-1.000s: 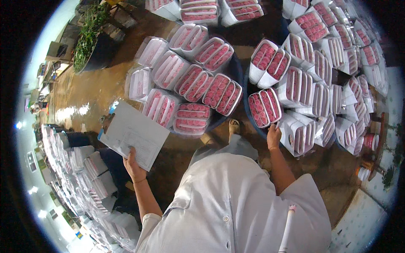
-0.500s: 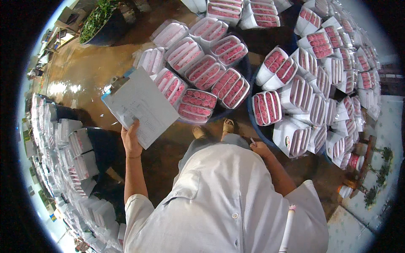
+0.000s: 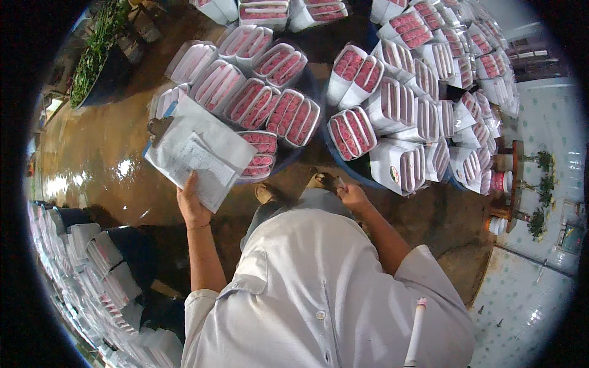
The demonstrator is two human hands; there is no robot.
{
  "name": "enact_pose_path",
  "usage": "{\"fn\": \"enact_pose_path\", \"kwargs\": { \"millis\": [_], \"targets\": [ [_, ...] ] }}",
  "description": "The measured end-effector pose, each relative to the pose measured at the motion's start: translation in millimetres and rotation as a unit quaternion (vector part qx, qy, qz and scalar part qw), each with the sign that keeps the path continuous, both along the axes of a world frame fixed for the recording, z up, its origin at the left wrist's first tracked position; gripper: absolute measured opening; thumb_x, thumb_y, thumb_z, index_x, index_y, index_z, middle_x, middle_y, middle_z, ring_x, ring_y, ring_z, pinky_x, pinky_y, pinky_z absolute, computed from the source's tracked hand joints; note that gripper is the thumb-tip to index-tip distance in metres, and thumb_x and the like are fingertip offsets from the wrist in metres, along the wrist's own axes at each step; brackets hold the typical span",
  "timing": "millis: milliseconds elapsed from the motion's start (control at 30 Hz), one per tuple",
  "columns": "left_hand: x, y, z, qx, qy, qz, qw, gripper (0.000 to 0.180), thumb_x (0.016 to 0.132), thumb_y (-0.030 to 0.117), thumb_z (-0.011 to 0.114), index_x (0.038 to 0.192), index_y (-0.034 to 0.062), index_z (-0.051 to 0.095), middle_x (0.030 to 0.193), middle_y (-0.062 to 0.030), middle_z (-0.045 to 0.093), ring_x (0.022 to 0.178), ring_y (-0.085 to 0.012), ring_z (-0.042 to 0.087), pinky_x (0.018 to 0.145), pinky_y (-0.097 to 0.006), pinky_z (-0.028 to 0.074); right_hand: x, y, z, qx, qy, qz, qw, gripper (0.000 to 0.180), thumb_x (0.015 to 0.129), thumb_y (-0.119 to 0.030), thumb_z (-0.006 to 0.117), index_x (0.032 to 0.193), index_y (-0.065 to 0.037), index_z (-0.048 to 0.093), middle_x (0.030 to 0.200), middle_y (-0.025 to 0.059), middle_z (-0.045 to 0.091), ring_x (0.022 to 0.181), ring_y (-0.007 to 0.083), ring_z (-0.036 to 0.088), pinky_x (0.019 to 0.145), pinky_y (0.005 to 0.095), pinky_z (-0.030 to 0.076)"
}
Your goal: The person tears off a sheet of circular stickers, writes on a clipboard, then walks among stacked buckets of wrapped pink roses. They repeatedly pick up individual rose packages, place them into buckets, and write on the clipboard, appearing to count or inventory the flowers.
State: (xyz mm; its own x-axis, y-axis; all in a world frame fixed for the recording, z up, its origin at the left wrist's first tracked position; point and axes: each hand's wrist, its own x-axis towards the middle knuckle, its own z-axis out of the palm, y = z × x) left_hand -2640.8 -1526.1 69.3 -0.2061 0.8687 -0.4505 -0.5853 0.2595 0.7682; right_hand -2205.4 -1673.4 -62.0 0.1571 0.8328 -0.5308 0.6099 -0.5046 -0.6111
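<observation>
My left hand [image 3: 193,205] is shut on the lower edge of a clipboard [image 3: 196,150] with white sheets, held out in front of me at chest height. Beyond it stand several bundles of pink roses [image 3: 270,104] wrapped in white paper, packed upright in a blue tub. My right hand [image 3: 354,197] hangs by my right thigh with curled fingers, just short of the nearest rose bundle [image 3: 351,132]. Whether it holds something small is unclear. My sandalled feet [image 3: 265,193] show below the clipboard.
More wrapped rose bundles [image 3: 429,92] fill tubs to the right and back. Stacks of white-wrapped bundles [image 3: 92,264] line the left side. The brown floor [image 3: 104,165] is wet and shiny. A green plant [image 3: 92,55] stands far left. A pen [image 3: 416,325] sits in my shirt pocket.
My right hand has drawn back from the rose bundles to my thigh. My left hand has lifted the clipboard up and forward, over the front bundles.
</observation>
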Motion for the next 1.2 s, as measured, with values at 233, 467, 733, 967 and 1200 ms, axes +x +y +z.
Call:
{"fn": "enact_pose_path", "kwargs": {
  "millis": [233, 467, 733, 967, 1200],
  "targets": [
    [-8.6, -8.9, 20.9, 0.037, 0.067, -0.006, 0.997, 0.048, 0.088, 0.012, 0.067, 0.132, 0.0019, 0.050, 0.121, -0.0102, 0.059, 0.109, -0.0274, 0.060, 0.091, -0.043, 0.051, 60.8, -1.5, -38.9, 0.078, -0.102, -0.084, 0.988, 0.027, 0.091, -0.021, 0.056, 0.101, 0.001, 0.069, 0.097, 0.0218, 0.070, 0.096, 0.0392, 0.066, 0.084, 0.0431, 0.051],
    [35.5, -27.0, 22.9, 0.034, 0.095, 0.010, 0.995, 0.054, 0.088, 0.013, 0.067, 0.137, 0.0019, 0.047, 0.126, -0.0106, 0.058, 0.112, -0.0297, 0.059, 0.095, -0.044, 0.049, 118.2, 27.7, -45.7, 0.164, -0.116, -0.127, 0.971, 0.036, 0.089, -0.013, 0.055, 0.124, -0.003, 0.059, 0.110, 0.0245, 0.067, 0.104, 0.0419, 0.063, 0.089, 0.0453, 0.050],
    [97.7, -40.9, 33.5, 0.026, 0.114, -0.011, 0.993, 0.053, 0.088, 0.013, 0.068, 0.135, 0.0009, 0.047, 0.127, -0.0117, 0.058, 0.114, -0.0309, 0.059, 0.095, -0.045, 0.049, 157.0, 63.0, -29.6, 0.160, -0.126, -0.038, 0.978, 0.054, 0.087, -0.008, 0.056, 0.139, -0.020, 0.050, 0.097, 0.0256, 0.067, 0.088, 0.0457, 0.064, 0.078, 0.0519, 0.050],
    [123.3, -41.4, 40.8, 0.010, 0.117, -0.033, 0.993, 0.053, 0.088, 0.014, 0.067, 0.135, 0.0003, 0.046, 0.127, -0.0125, 0.057, 0.112, -0.0312, 0.059, 0.095, -0.044, 0.049, 152.6, 78.3, -37.0, 0.171, -0.108, 0.080, 0.976, 0.037, 0.084, -0.019, 0.060, 0.120, -0.013, 0.059, 0.090, 0.0249, 0.067, 0.085, 0.0459, 0.063, 0.075, 0.0537, 0.049],
    [154.6, -36.9, 42.2, 0.018, 0.118, -0.108, 0.987, 0.055, 0.087, 0.014, 0.068, 0.135, -0.0001, 0.046, 0.125, -0.0136, 0.058, 0.111, -0.0300, 0.059, 0.094, -0.043, 0.049, 117.4, 35.3, -21.2, 0.148, 0.143, -0.066, 0.976, 0.033, 0.086, -0.031, 0.063, 0.086, 0.001, 0.058, 0.083, 0.0264, 0.062, 0.078, 0.0464, 0.059, 0.069, 0.0510, 0.045]
  ]
}}
